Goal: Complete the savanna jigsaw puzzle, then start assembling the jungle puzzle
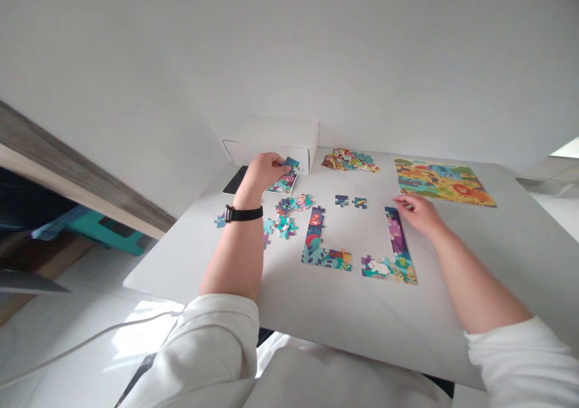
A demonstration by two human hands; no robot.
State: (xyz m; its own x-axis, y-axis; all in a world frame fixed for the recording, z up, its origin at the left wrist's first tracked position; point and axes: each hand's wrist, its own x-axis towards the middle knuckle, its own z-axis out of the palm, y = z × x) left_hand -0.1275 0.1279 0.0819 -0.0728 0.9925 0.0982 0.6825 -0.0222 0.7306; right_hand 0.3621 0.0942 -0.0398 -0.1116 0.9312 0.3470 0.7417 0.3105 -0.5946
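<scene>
Pinched in my left hand (270,168) is a dark blue puzzle piece (292,163), raised over a small picture card (284,183) in front of the white box. My right hand (416,210) is at the upper end of the joined right edge strip (396,236), fingertips pressed together; whether anything is between them is too small to tell. A joined left corner section (313,252) and a bottom right section (377,266) lie with a gap between them. Two loose blue pieces (341,200) (360,203) lie above the frame's open middle.
Loose pieces (286,226) lie left of the frame. Behind are a white box (266,153), a dark flat object (234,181), a pile of colourful pieces (348,160) and, at the right, an assembled animal puzzle (446,182). All rest on a white table (325,323).
</scene>
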